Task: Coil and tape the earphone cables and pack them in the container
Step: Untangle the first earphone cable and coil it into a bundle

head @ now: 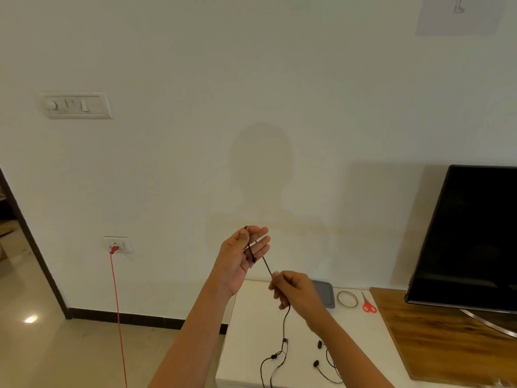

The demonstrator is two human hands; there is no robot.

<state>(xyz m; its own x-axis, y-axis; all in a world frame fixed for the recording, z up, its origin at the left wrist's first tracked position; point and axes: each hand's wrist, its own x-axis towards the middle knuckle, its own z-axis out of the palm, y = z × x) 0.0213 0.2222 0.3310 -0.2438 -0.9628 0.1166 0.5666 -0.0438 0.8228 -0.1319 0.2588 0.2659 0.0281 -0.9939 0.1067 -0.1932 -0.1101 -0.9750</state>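
Loops of thin black earphone cable (267,266) circle the nearly straight fingers of the left hand (243,253), thumb pinning it, high above the white table (251,317). The right hand (291,289) pinches the same cable lower, nearer the table.

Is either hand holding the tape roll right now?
No, the tape roll lies on the table beside the scissors; the left hand and right hand both hold the earphone cable.

- Air above white table (251,317) crossed by earphone cable (267,264), drawn taut from left hand (243,253) to right hand (291,288); slack hung down to tabletop.
- Near edge cluttered by earbuds and second earphone (327,365).
- Bare strip left along table's left side.
- Far edge lined by gray container (326,294), tape roll (347,299), red scissors (368,305).
- Right side blocked by television (470,236) on wooden top (447,340).
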